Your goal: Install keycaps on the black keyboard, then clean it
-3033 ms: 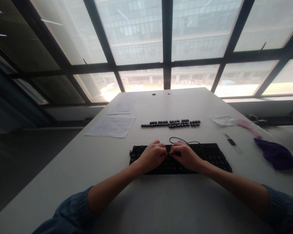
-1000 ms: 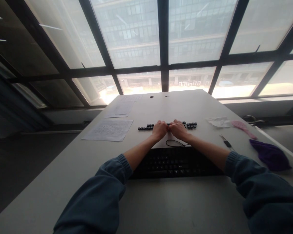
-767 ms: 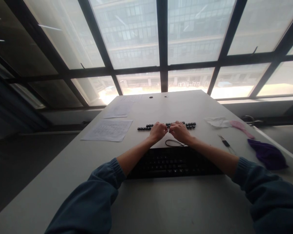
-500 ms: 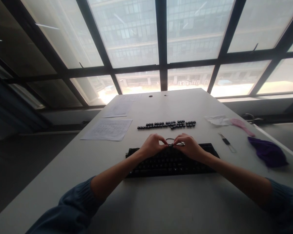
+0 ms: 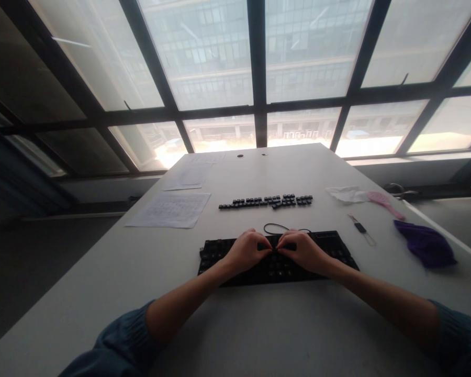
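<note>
A black keyboard [image 5: 255,275] lies on the white table in front of me, some of its keys bare of caps. My left hand [image 5: 246,250] is over its middle, thumb and forefinger closed in a pinch. Facing it, my right hand [image 5: 304,252] is pinched the same way. The fingertips nearly meet around a small dark keycap [image 5: 274,250], mostly hidden, low at the key rows. A thin black cable [image 5: 272,225] curls behind the keyboard. Farther back, several loose black keycaps [image 5: 255,201] stand in uneven rows.
To the right lie a keycap puller [image 5: 360,228] with wire loops, a purple cloth [image 5: 426,245], a pink brush [image 5: 382,200] and a crumpled white tissue [image 5: 347,194]. Printed paper sheets [image 5: 170,210] lie on the left. Large windows stand beyond the table [image 5: 239,330].
Both hands have moved down and nearer, from the keyboard's back edge to its middle rows, still pinched together. The cable behind shows more fully now.
</note>
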`<state>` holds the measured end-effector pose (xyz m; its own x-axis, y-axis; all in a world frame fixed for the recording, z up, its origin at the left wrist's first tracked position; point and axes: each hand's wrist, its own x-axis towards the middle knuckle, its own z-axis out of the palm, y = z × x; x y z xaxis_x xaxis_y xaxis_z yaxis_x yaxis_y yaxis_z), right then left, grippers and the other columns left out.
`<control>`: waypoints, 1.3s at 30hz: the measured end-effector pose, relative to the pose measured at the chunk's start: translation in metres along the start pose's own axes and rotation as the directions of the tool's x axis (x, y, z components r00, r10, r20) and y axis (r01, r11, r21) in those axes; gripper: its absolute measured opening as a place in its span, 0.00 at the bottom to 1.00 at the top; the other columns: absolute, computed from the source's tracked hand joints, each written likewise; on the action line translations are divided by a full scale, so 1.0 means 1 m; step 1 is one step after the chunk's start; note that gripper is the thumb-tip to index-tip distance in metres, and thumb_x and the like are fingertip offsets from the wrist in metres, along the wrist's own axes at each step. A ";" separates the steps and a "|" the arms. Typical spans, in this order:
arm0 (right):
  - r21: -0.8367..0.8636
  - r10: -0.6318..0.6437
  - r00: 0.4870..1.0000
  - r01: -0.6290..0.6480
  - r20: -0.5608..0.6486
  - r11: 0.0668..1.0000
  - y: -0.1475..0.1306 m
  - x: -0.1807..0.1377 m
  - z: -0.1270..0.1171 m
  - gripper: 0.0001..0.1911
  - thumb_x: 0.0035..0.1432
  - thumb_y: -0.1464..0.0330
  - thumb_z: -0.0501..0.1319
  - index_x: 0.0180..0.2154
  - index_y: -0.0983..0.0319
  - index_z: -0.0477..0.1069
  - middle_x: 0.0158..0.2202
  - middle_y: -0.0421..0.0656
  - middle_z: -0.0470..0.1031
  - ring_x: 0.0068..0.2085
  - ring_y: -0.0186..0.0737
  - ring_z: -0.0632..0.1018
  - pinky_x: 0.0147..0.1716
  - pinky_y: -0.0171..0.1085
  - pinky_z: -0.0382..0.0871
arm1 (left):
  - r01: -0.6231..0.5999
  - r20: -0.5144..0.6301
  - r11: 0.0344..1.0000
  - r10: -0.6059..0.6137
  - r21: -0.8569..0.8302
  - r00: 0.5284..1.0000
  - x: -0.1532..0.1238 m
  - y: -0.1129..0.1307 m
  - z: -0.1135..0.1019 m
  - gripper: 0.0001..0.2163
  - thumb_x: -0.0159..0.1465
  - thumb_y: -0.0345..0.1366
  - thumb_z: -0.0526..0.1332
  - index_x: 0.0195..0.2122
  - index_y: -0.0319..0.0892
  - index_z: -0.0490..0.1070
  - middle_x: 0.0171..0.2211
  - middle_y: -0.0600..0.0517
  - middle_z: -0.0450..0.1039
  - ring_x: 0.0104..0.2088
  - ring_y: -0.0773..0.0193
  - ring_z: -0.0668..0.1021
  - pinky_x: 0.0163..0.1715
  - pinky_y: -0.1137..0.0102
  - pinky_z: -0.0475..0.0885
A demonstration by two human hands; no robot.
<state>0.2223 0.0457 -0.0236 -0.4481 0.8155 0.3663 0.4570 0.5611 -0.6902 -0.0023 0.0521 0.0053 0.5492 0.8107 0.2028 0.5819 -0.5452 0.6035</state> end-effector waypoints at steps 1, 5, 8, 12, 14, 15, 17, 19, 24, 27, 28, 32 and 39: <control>-0.012 -0.020 1.000 0.020 -0.003 1.000 -0.001 0.000 0.001 0.05 0.57 0.74 0.68 0.33 0.59 0.80 0.35 0.42 0.80 0.39 0.42 0.78 0.44 0.41 0.71 | -0.018 -0.002 1.000 0.019 0.022 1.000 -0.001 0.001 0.001 0.04 0.60 0.33 0.67 0.33 0.46 0.83 0.33 0.53 0.82 0.38 0.61 0.78 0.46 0.67 0.70; -0.055 -0.104 0.995 0.104 0.004 0.993 -0.003 -0.002 0.002 0.06 0.58 0.76 0.66 0.32 0.59 0.78 0.36 0.43 0.80 0.41 0.42 0.77 0.44 0.41 0.70 | -0.098 -0.012 0.988 0.100 0.117 0.995 -0.004 0.005 0.004 0.05 0.62 0.32 0.66 0.33 0.46 0.82 0.34 0.53 0.82 0.38 0.61 0.75 0.42 0.68 0.70; -0.076 -0.134 0.991 0.135 0.028 0.988 -0.002 -0.002 0.002 0.07 0.58 0.77 0.65 0.32 0.59 0.77 0.37 0.44 0.79 0.41 0.42 0.77 0.44 0.41 0.70 | -0.118 -0.025 0.977 0.125 0.178 0.992 -0.007 0.008 0.006 0.06 0.63 0.31 0.65 0.33 0.45 0.82 0.36 0.51 0.81 0.39 0.60 0.74 0.40 0.68 0.70; -0.093 -0.156 0.986 0.161 0.059 0.983 -0.001 -0.002 0.000 0.08 0.57 0.78 0.64 0.32 0.59 0.77 0.38 0.44 0.78 0.42 0.43 0.76 0.44 0.41 0.71 | -0.121 -0.018 0.965 0.128 0.232 0.992 -0.009 0.012 0.008 0.07 0.64 0.31 0.63 0.33 0.45 0.82 0.36 0.51 0.81 0.39 0.59 0.74 0.38 0.67 0.70; -0.101 -0.157 0.986 0.163 0.065 0.982 -0.003 -0.002 -0.001 0.08 0.58 0.78 0.63 0.33 0.59 0.77 0.37 0.44 0.78 0.42 0.43 0.76 0.44 0.41 0.71 | -0.123 -0.013 0.965 0.129 0.233 0.992 -0.009 0.011 0.008 0.07 0.65 0.32 0.63 0.33 0.45 0.82 0.36 0.51 0.81 0.39 0.59 0.74 0.39 0.67 0.70; -0.106 -0.156 0.986 0.162 0.066 0.981 -0.004 -0.002 -0.002 0.08 0.58 0.77 0.63 0.33 0.59 0.77 0.37 0.44 0.78 0.42 0.43 0.76 0.44 0.41 0.71 | -0.122 -0.014 0.966 0.128 0.226 0.992 -0.009 0.010 0.008 0.07 0.65 0.32 0.63 0.33 0.45 0.82 0.36 0.51 0.81 0.39 0.59 0.74 0.39 0.67 0.71; -0.121 -0.155 0.985 0.164 0.074 0.979 -0.006 -0.003 -0.003 0.07 0.59 0.75 0.63 0.33 0.59 0.77 0.37 0.44 0.78 0.42 0.43 0.76 0.44 0.41 0.71 | -0.124 -0.020 0.971 0.130 0.205 0.991 -0.010 0.008 0.008 0.07 0.65 0.32 0.64 0.34 0.45 0.82 0.37 0.51 0.81 0.39 0.60 0.74 0.40 0.67 0.71; -0.138 -0.157 0.984 0.168 0.086 0.976 -0.009 -0.003 -0.004 0.05 0.60 0.73 0.64 0.33 0.58 0.77 0.38 0.45 0.78 0.43 0.44 0.76 0.44 0.42 0.71 | -0.139 -0.019 0.972 0.145 0.189 0.989 -0.012 0.006 0.007 0.06 0.66 0.33 0.64 0.35 0.46 0.82 0.39 0.51 0.81 0.40 0.60 0.74 0.41 0.66 0.71; -0.197 -0.144 0.985 0.160 0.096 0.967 -0.012 -0.004 -0.005 0.07 0.63 0.71 0.62 0.31 0.58 0.75 0.38 0.44 0.77 0.42 0.43 0.75 0.46 0.42 0.70 | -0.185 0.016 0.956 0.186 0.228 0.982 -0.016 0.008 0.004 0.09 0.68 0.37 0.61 0.34 0.45 0.81 0.40 0.50 0.80 0.40 0.59 0.74 0.44 0.64 0.71; -0.222 -0.142 0.983 0.165 0.113 0.961 -0.014 -0.004 -0.006 0.08 0.63 0.71 0.62 0.30 0.58 0.74 0.38 0.44 0.76 0.42 0.42 0.74 0.45 0.41 0.70 | -0.199 0.015 0.945 0.202 0.261 0.979 -0.017 0.009 0.006 0.11 0.69 0.36 0.59 0.34 0.43 0.80 0.39 0.49 0.80 0.40 0.59 0.74 0.44 0.64 0.71; -0.228 -0.143 0.983 0.167 0.117 0.959 -0.015 -0.004 -0.007 0.08 0.63 0.71 0.62 0.30 0.58 0.74 0.38 0.44 0.76 0.42 0.42 0.74 0.45 0.41 0.70 | -0.205 0.016 0.941 0.208 0.269 0.978 -0.017 0.009 0.008 0.11 0.69 0.35 0.59 0.33 0.43 0.80 0.39 0.49 0.79 0.40 0.59 0.74 0.44 0.64 0.71; -0.247 -0.140 0.982 0.168 0.125 0.954 -0.016 -0.004 -0.008 0.09 0.64 0.70 0.61 0.30 0.58 0.74 0.37 0.44 0.76 0.41 0.42 0.74 0.44 0.41 0.70 | -0.207 0.008 0.939 0.213 0.273 0.977 -0.018 0.010 0.010 0.11 0.70 0.34 0.57 0.34 0.42 0.79 0.38 0.48 0.79 0.40 0.59 0.74 0.43 0.64 0.72; -0.286 -0.142 0.982 0.173 0.125 0.942 -0.010 -0.005 -0.005 0.08 0.63 0.70 0.62 0.30 0.58 0.74 0.38 0.43 0.75 0.42 0.42 0.74 0.44 0.40 0.69 | -0.193 -0.017 0.944 0.205 0.267 0.979 -0.021 0.006 0.013 0.11 0.70 0.35 0.57 0.36 0.43 0.80 0.40 0.48 0.79 0.41 0.59 0.74 0.44 0.64 0.73</control>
<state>0.2239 0.0369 -0.0149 -0.6013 0.7033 0.3794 0.5732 0.7104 -0.4085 -0.0022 0.0291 -0.0052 0.6468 0.6850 0.3352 0.6034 -0.7285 0.3244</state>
